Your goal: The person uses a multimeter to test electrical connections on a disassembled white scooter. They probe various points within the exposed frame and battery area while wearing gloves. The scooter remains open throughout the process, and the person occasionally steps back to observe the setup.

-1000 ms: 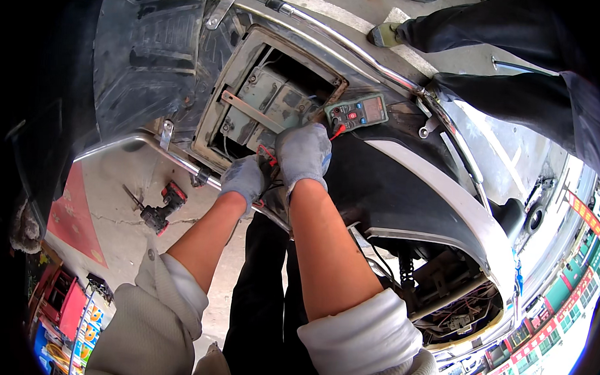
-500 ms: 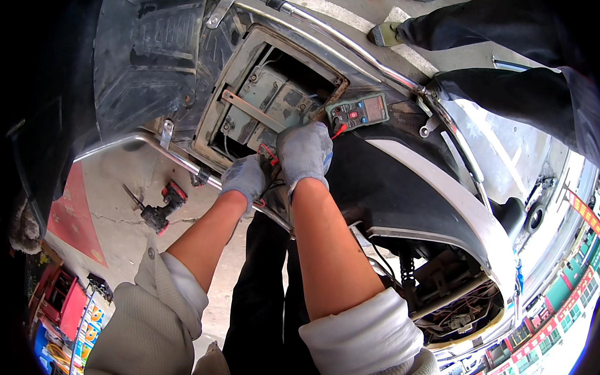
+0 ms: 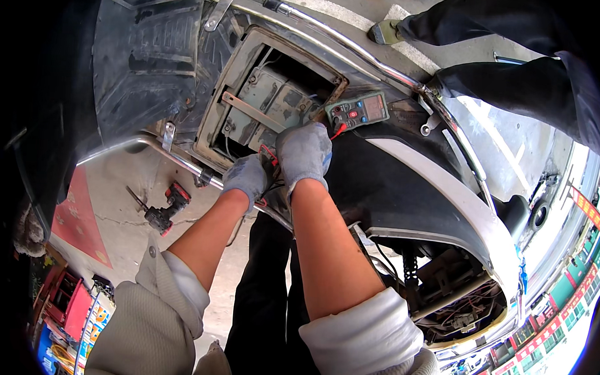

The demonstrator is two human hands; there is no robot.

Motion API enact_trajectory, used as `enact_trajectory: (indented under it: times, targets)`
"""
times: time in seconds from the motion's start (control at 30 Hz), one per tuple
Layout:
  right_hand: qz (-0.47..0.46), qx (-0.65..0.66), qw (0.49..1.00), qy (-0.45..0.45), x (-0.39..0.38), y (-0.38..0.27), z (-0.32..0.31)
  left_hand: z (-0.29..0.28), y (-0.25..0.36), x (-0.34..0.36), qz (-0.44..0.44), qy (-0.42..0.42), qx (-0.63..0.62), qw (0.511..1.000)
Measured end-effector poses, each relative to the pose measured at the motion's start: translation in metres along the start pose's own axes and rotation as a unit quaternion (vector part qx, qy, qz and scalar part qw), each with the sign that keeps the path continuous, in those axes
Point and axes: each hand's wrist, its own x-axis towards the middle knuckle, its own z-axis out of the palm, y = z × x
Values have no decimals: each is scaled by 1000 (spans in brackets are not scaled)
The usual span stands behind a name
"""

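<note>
Concrete floor (image 3: 122,175) below, nothing has shifted: left hand (image 3: 246,177) still grips the red probe (image 3: 269,155), right hand (image 3: 304,150) stays curled beside the multimeter (image 3: 357,111).

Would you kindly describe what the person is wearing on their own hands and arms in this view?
Both hands wear grey knitted work gloves: left hand, right hand. The forearms are bare from the glove cuffs up to about the elbows. There the sleeves are pushed up: a beige, finely ribbed outer garment over a white inner layer rolled into thick cuffs. No watch or other markings show.
</note>
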Motion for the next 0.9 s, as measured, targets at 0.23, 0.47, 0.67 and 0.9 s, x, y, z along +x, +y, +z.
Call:
enact_trajectory:
  times: [0.23,0.47,0.67,0.9]
  targets:
    - [5,19,1000,16,-3,-2,-1,-3,2,0,-8,-5,1,1000]
    - [5,22,1000,13,-4,-4,-4,-3,3,-2,-7,-5,-1,1000]
    - [-10,-5,1000,0,-1,0,-1,-3,4,-3,11,-1,4,1000]
    - [36,29,999,-13,-4,-7,-10,-1,1,0,1,-3,8,1000]
